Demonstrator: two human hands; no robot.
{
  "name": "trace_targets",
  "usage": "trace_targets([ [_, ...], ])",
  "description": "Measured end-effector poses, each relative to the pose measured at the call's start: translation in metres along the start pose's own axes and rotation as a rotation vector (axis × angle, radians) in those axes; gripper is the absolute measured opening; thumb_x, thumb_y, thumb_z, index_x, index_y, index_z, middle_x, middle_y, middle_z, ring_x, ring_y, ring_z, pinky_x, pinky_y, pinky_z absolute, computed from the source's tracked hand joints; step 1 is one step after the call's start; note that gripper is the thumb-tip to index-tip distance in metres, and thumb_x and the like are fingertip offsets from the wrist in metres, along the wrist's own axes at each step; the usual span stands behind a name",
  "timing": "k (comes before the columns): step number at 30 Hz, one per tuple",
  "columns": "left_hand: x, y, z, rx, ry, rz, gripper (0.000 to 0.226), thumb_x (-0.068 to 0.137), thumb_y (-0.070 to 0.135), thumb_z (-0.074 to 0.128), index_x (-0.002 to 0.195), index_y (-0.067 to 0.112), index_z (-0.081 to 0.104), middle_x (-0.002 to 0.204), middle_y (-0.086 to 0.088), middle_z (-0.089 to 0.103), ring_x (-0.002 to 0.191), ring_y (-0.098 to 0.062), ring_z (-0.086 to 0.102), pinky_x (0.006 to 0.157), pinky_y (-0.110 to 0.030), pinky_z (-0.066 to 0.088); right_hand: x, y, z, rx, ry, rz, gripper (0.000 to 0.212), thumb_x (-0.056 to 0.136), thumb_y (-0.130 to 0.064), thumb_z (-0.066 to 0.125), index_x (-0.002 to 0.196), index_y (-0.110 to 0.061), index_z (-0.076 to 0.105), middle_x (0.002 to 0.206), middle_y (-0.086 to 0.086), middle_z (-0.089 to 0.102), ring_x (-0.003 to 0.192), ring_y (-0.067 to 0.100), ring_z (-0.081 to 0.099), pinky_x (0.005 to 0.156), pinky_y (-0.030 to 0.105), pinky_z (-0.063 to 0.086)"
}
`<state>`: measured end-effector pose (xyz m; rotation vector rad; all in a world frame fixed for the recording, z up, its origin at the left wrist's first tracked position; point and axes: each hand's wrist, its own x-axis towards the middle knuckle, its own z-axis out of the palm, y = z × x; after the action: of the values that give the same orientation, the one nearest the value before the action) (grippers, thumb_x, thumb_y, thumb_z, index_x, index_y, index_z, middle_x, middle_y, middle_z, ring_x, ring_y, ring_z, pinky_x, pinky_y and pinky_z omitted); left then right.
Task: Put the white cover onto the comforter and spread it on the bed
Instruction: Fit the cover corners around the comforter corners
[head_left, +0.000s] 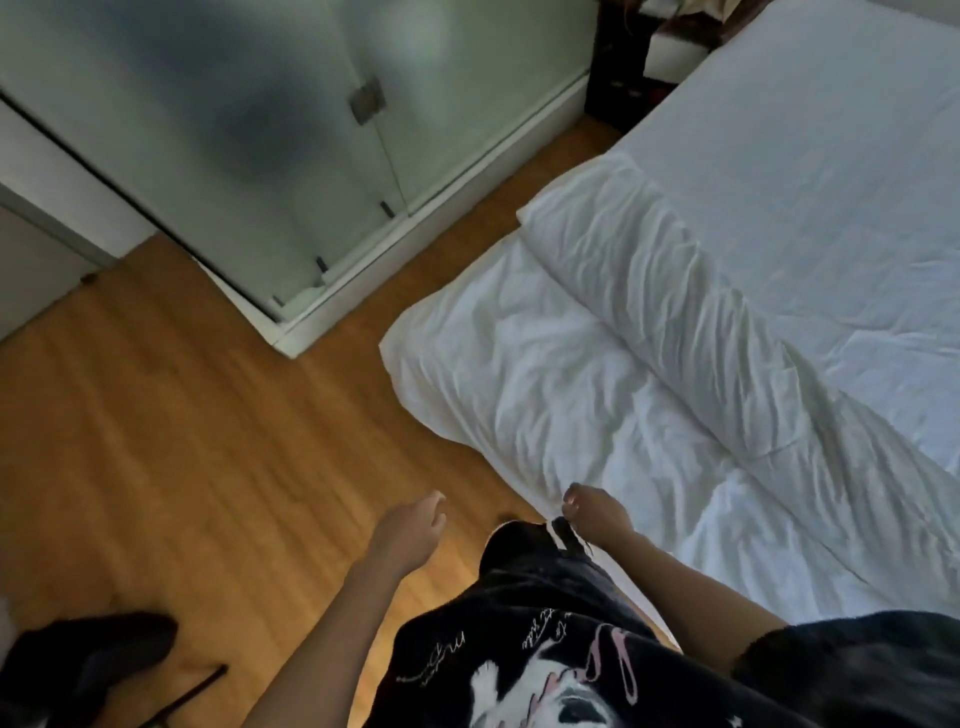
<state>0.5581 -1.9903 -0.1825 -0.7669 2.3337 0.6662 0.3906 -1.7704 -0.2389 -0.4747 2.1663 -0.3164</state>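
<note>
Viewpoint: the head camera looked down past a dark printed T-shirt (545, 660) at the corner of a bed and a stretch of wooden floor (156, 441).

Left hand: the left hand (410, 527) hung over the floor, well clear of the bedding, fingers loosely curled and holding nothing.

Right hand: the right hand (597, 512) was at the near edge of the bedding, its fingers curled — they seemed to pinch the white fabric there, though the grip itself was too small and blurred to be sure.

White cover: the white cover (545, 374) lay rumpled across the foot of the bed, one corner hanging out over the floor towards the glass doors.

Folded part: a thicker, creased band of white bedding (675, 312) lay folded back on top of the cover, running diagonally across the bed; whether this was the comforter or a fold of the cover could not be told.

Mattress: beyond the fold, the mattress (831, 156) showed a smoother white sheet.

Surroundings: frosted glass doors (234, 130) with a white frame stood beside the bed, and a dark stand (83, 665) sat at the lower left on the floor.
</note>
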Motion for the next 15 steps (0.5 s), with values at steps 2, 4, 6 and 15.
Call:
trace_targets([
  [2, 0.024, -0.03, -0.04, 0.008, 0.02, -0.031, 0.039, 0.103, 0.03, 0.038, 0.14, 0.02, 0.045, 0.122, -0.001, 0.063, 0.099, -0.019, 0.063, 0.081, -0.038, 0.053, 0.032, -0.059, -0.014, 0.007, -0.011, -0.059, 0.03, 0.098, -0.026, 0.042, 0.121, -0.015, 0.058, 0.123, 0.006, 0.061, 0.111, 0.024, 0.056, 0.086, 0.028, 0.042],
  [4, 0.052, -0.059, -0.077, 0.039, 0.026, -0.047, 0.04, 0.103, 0.028, 0.038, 0.141, 0.018, 0.044, 0.132, -0.002, 0.058, 0.11, -0.019, 0.059, 0.086, -0.037, 0.051, 0.065, -0.113, -0.026, 0.0, 0.007, -0.129, 0.031, 0.099, -0.027, 0.041, 0.123, -0.016, 0.058, 0.123, 0.004, 0.062, 0.112, 0.022, 0.056, 0.087, 0.029, 0.042],
  [6, 0.087, -0.087, -0.112, 0.085, 0.018, -0.029, 0.041, 0.103, 0.027, 0.037, 0.142, 0.017, 0.043, 0.138, -0.001, 0.053, 0.116, -0.019, 0.056, 0.089, -0.035, 0.048, 0.098, -0.16, -0.039, -0.006, 0.027, -0.167, 0.031, 0.099, -0.027, 0.042, 0.123, -0.015, 0.057, 0.123, 0.005, 0.062, 0.111, 0.022, 0.057, 0.087, 0.029, 0.042],
  [15, 0.282, -0.211, -0.281, 0.227, -0.119, 0.147, 0.036, 0.101, 0.023, 0.039, 0.135, 0.018, 0.048, 0.135, -0.002, 0.053, 0.115, -0.021, 0.054, 0.092, -0.036, 0.046, 0.249, -0.315, -0.055, 0.194, 0.117, 0.128, 0.031, 0.1, -0.027, 0.042, 0.125, -0.014, 0.055, 0.125, 0.008, 0.061, 0.111, 0.026, 0.057, 0.084, 0.03, 0.045],
])
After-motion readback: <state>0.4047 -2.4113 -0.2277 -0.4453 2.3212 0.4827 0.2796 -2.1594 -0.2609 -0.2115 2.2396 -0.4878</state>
